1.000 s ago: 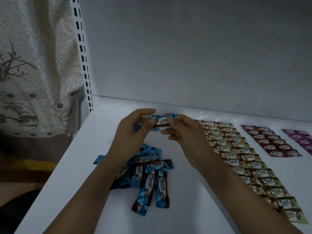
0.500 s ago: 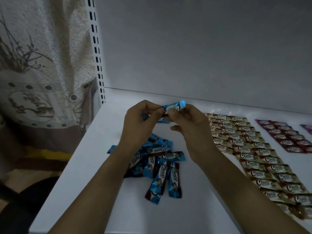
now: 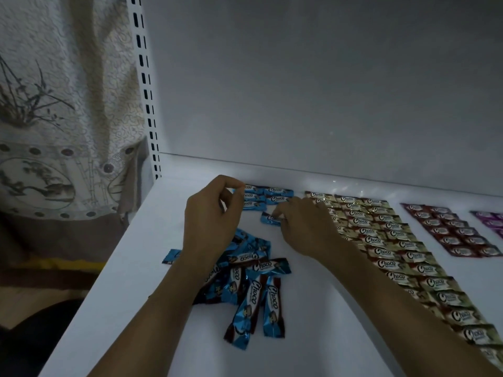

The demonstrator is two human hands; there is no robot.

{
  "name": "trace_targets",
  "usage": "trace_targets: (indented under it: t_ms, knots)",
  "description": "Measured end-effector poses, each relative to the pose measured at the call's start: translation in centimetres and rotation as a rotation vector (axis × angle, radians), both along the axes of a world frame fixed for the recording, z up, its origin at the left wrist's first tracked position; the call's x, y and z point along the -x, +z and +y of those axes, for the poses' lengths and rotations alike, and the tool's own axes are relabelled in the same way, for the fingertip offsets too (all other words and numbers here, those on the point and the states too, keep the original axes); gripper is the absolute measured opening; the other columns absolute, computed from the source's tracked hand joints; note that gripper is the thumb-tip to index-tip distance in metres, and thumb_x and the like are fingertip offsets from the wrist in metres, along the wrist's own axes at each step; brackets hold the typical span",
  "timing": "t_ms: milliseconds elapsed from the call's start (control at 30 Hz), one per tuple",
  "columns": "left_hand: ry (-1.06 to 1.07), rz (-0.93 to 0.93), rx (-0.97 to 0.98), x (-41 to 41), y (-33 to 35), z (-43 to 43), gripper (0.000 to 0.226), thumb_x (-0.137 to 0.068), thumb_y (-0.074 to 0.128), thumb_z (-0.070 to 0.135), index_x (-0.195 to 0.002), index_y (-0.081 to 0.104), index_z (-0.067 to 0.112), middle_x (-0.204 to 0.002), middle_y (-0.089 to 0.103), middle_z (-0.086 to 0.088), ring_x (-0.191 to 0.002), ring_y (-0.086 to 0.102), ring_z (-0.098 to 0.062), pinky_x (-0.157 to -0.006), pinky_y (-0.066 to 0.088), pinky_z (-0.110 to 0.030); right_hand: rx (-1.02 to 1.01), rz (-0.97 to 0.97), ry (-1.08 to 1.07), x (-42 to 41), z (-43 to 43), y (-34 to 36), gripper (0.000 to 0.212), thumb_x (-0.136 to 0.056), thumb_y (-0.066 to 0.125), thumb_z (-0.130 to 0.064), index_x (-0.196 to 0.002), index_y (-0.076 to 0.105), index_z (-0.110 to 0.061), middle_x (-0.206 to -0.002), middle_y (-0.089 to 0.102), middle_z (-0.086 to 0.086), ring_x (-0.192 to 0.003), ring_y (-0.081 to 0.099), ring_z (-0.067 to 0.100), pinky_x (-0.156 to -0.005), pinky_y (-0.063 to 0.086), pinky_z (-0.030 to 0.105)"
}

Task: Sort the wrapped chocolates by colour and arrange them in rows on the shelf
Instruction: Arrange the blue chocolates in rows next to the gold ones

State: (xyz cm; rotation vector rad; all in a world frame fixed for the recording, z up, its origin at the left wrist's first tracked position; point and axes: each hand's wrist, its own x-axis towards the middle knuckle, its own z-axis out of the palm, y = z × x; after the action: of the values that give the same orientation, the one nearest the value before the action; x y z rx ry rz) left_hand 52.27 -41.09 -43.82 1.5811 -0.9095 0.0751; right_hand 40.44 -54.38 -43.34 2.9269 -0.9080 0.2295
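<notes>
Currently one view only, the head camera. The white shelf [image 3: 130,268] carries all the stock. A loose blue pile [image 3: 245,273] lies partly under the left forearm, its wrappers overlapping at all angles. Beyond the pile, near the back wall, a short blue block [image 3: 268,195] is begun in two columns. Right of the pile lie the cream rows [image 3: 381,240]. Further right of it are the red rows [image 3: 457,232], and furthest right the purple rows [image 3: 490,219], cut by the frame edge.

The left hand [image 3: 212,221] hangs above the pile with fingers curled, thumb and forefinger meeting at the left end of the block. Whether they pinch a wrapper there cannot be told. The right hand [image 3: 304,227], beyond and right of the pile, bends its fingertips onto one blue chocolate [image 3: 269,219] and pinches its right end, just short of the block. The hands are apart.

Handling, as judged: each piece is light, a small firm bar in thin glossy foil with loose crimped ends. The foil looks slippery, so a piece may skid or twist on release. It is best held across the body or steered by a crimped end, then pressed flat to settle.
</notes>
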Motion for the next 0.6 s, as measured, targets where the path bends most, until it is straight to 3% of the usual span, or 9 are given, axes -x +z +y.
trace_targets:
  t_ms: [133,300,433,500,600]
  knots:
    - [0.02,-0.13,-0.066,0.0,-0.1,0.0,0.005,-0.094,0.059,0.02,-0.093,0.064,0.022,-0.055,0.047,0.013,-0.052,0.049,-0.004,-0.048,0.036,-0.011,0.003,0.004,-0.001,0.2,-0.2,0.2,0.029,-0.097,0.047,-0.033,-0.124,0.058,-0.032,-0.124,0.055,0.0,-0.115,0.047,0.021,-0.097,0.029,0.034]
    - [0.031,-0.403,-0.158,-0.3,0.0,0.3,0.008,-0.093,0.062,0.016,-0.098,0.067,0.018,-0.057,0.041,0.018,-0.043,0.04,0.001,-0.047,0.03,-0.011,0.117,0.037,-0.061,-0.4,-1.2,0.0,0.039,-0.095,0.046,-0.012,-0.126,0.056,-0.031,-0.121,0.056,0.002,-0.115,0.047,0.023,-0.097,0.03,0.035]
    - [0.006,-0.535,-0.152,-0.3,-0.1,0.4,0.021,-0.091,0.051,0.024,-0.094,0.068,0.012,-0.064,0.045,0.014,-0.046,0.038,-0.004,-0.042,0.037,-0.02,0.101,-0.032,-0.072,-0.8,-2.0,-0.3,0.037,-0.095,0.044,-0.012,-0.125,0.058,-0.03,-0.115,0.058,0.002,-0.108,0.051,0.022,-0.091,0.033,0.032]
    - [-0.001,-0.562,-0.142,-0.3,-0.3,0.3,0.021,-0.09,0.051,0.023,-0.094,0.068,0.011,-0.066,0.042,0.015,-0.048,0.038,-0.005,-0.042,0.039,-0.022,0.103,-0.058,-0.073,-0.9,-2.1,-0.6,0.033,-0.096,0.044,-0.015,-0.123,0.06,-0.027,-0.114,0.059,0.003,-0.106,0.052,0.022,-0.088,0.033,0.032]
    - [0.018,-0.48,-0.127,-0.3,-0.3,0.2,0.012,-0.091,0.057,0.018,-0.095,0.068,0.014,-0.065,0.042,0.019,-0.046,0.04,-0.003,-0.048,0.033,-0.008,0.036,-0.15,-0.058,-1.0,-1.5,-0.8,0.029,-0.098,0.044,-0.019,-0.12,0.062,-0.022,-0.113,0.061,0.003,-0.104,0.054,0.023,-0.088,0.037,0.034]
